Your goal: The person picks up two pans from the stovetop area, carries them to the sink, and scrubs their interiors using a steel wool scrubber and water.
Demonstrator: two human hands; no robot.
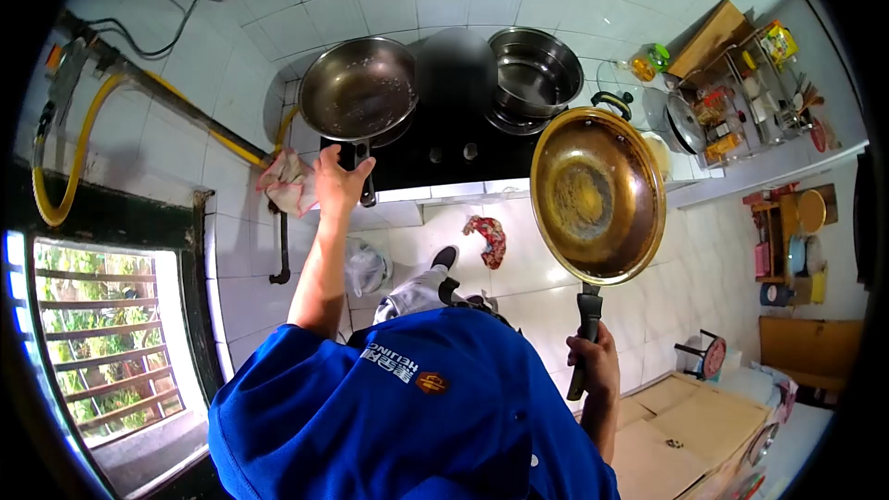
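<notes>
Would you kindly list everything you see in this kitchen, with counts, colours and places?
round metal frying pan: one, gold-brown, raised in right hand
shallow metal pan: one, silver-grey, stove's left
deep metal pot: one, silver, stove's right
flat-topped stove: one, black, against tiled wall
crumpled cloth: one, pale pink, beside left hand
curved hose: one, yellow, left wall
barred window: one, dark-framed, lower left
plastic bag: one, whitish, floor
patterned cloth: one, red, floor
flat wooden board: one, tan, upper right
bottles and packets: several, mixed, right counter
short-sleeved shirt: one, blue, lower middle
left hand: one, bare, at shallow pan's handle, grip unclear
right hand: one, bare, around frying pan's handle
</notes>
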